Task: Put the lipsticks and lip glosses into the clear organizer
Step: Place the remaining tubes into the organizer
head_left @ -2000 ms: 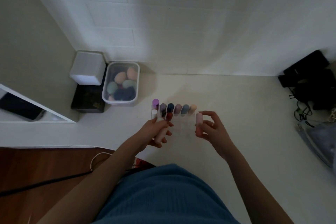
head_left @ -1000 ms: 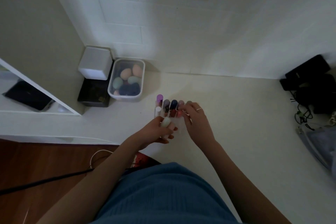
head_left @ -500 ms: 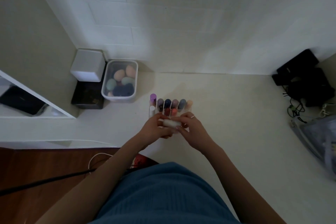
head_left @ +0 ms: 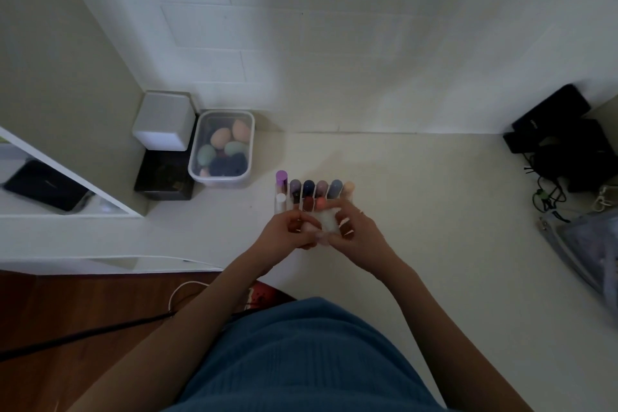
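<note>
Both hands (head_left: 321,231) grip a pale tube (head_left: 327,222) touching the organizer's (head_left: 279,207) front edge.

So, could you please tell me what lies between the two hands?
In the head view, a pale whitish tube lies between the left hand and right hand, both holding it.

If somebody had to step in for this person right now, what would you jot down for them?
Left hand and right hand: both grip one pale whitish tube, held just in front of the clear plastic organizer on the cream table.
Done: the back row holds six upright tubes, from the purple-capped tube to the peach-capped tube; in front stand a white-capped tube, a dark red tube and a coral tube.
Left: slot the held tube. No loose lipsticks are visible elsewhere.
</note>
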### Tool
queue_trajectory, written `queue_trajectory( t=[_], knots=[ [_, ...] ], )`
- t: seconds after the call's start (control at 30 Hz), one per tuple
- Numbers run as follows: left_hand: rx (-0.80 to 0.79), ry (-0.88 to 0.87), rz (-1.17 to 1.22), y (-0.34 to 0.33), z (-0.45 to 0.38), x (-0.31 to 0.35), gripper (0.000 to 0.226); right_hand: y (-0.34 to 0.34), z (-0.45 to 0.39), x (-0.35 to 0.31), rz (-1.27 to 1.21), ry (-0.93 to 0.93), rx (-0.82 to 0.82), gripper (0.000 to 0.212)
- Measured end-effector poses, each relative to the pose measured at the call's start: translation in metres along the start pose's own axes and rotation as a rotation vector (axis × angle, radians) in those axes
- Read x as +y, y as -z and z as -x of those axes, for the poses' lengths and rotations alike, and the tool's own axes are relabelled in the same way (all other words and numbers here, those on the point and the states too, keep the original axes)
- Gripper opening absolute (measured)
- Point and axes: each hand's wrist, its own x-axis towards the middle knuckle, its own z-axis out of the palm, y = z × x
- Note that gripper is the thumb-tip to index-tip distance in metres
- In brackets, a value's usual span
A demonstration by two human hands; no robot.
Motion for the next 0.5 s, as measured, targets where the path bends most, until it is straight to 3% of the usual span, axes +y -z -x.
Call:
queue_trajectory(
  t=[0.1, 0.23, 0.37, 0.5],
  knots=[
    [-0.011, 0.034, 0.094, 0.0, -0.001, 0.0, 0.027, 0.002, 0.004, 0.004, -0.328, -0.149, 0.156, 0.024],
    [-0.008, 0.098, 0.198, -0.003, -0.003, 0.001, 0.024, 0.007, 0.01, 0.005, -0.461, -0.207, 0.145, 0.014],
    [0.078, 0.135, 0.282, -0.006, -0.007, 0.002, 0.021, 0.012, 0.01, 0.006, -0.447, -0.193, 0.185, 0.015],
    [0.156, 0.051, 0.236, -0.01, -0.009, 0.006, 0.017, 0.014, 0.007, 0.006, -0.264, -0.177, 0.186, 0.016]
  ],
)
